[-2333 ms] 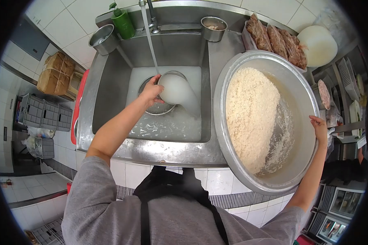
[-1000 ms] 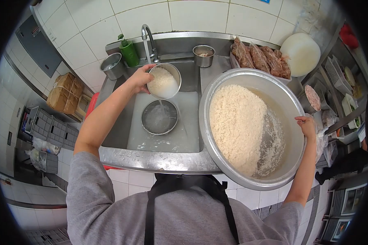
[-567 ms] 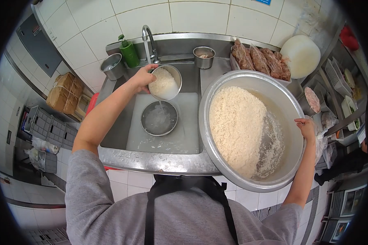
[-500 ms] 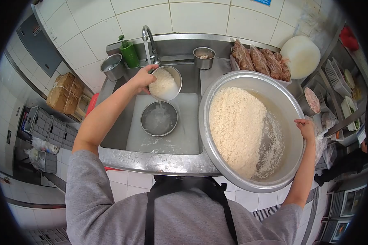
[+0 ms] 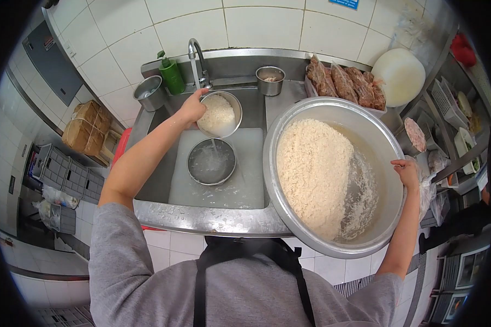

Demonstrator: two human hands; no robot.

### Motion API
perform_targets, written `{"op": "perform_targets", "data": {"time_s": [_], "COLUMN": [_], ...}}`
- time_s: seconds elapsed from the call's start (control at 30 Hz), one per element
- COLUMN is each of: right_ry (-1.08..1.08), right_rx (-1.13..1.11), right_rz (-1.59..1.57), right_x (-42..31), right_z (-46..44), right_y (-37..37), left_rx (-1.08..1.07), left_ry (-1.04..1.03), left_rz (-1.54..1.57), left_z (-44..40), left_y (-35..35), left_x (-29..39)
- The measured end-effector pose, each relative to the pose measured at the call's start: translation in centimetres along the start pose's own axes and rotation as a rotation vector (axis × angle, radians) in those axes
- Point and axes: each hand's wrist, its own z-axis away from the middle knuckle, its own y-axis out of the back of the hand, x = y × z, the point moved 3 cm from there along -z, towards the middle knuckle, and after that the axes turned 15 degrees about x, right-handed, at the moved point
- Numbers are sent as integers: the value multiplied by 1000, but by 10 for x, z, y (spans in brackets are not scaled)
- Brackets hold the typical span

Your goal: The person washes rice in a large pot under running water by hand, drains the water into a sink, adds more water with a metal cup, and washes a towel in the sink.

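Observation:
My left hand (image 5: 193, 109) grips the left rim of a small metal bowl (image 5: 220, 113) that holds white rice and a little cloudy water. Below it, a round metal bowl (image 5: 211, 162) stands in the cloudy water of the sink (image 5: 202, 218), and the stream from the faucet (image 5: 196, 52) runs down to it. On the right, my right hand (image 5: 406, 173) has its fingers over the right rim of a large metal basin (image 5: 390, 136). Inside the basin a big heap of wet rice (image 5: 313, 174) lies to the left, with murky water on the right.
A metal cup (image 5: 149, 92) and a green pump bottle (image 5: 172, 76) stand at the sink's back left. Behind the sink is another metal cup (image 5: 270, 80). Bagged meat (image 5: 343, 84) and a round whitish lid (image 5: 398, 77) sit at the back right. A person's dark-clothed leg (image 5: 455, 223) shows far right.
Earlier my left hand was low in the sink, cloudy water pouring from the small bowl. That bowl is now raised, with rice in it. My right hand has stayed on the basin rim.

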Motion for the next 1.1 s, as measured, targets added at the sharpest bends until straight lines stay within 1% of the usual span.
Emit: {"op": "perform_targets", "data": {"time_s": [0.07, 0.1, 0.17, 0.2, 0.27, 0.3, 0.37, 0.5, 0.6, 0.67, 0.7, 0.77, 0.8, 0.83, 0.9, 0.97, 1.0, 1.03, 1.1], "right_ry": [11, 10, 33, 31, -3, -4, 4, -27, 6, -72, -81, 231, 186, 179, 113, 69, 35, 22, 61], "right_rx": [-7, -6, 4, 4, -20, -20, -5, -14, 17, 3, 6, 222, 255, 266, 154, 129, 104, 107, 127], "right_rz": [13, 13, -25, -25, -7, -7, -19, -9, -39, 33, 38, 215, 267, 280, 297, 281, 248, 258, 213], "right_x": [3, 5, 6, 4, -1, 0, 2, 6, 5, 3, 4, -1, -6, -12, -17, -14, -10, -7, -6], "right_z": [-1, -2, -1, 0, 0, 0, -1, 1, 1, 2, 2, 4, 5, 5, 6, 4, 4, 5, 5], "right_y": [-1, -2, -2, -1, 1, 0, -1, -3, -3, -2, -3, 0, 1, 2, 3, 2, 0, -1, -1], "left_rx": [99, 98, 67, 65, 84, 83, 135, 136, 137, 37, 28, -85, -94, -108, -57, 44, 177, 288, 328], "left_ry": [-67, -69, -98, -98, -165, -165, -337, -336, -340, -159, -164, 108, 120, 111, -211, -623, -889, -1074, -1218], "left_rz": [-5, -5, -138, -138, -233, -234, -338, -359, -373, -170, -169, 307, 387, 395, 472, 436, 317, 277, 272], "left_z": [1, 0, 2, 4, 6, 4, 1, -1, -1, -2, -1, 3, 11, 18, 33, 37, 55, 69, 94], "left_y": [-3, -4, -6, -7, -7, -7, -8, -10, -10, -9, -7, -10, -13, -17, -30, -52, -57, -66, -84], "left_x": [-2, -2, 1, 3, 9, 7, 10, 11, 15, 16, 19, 25, 38, 52, 83, 106, 123, 136, 153]}}
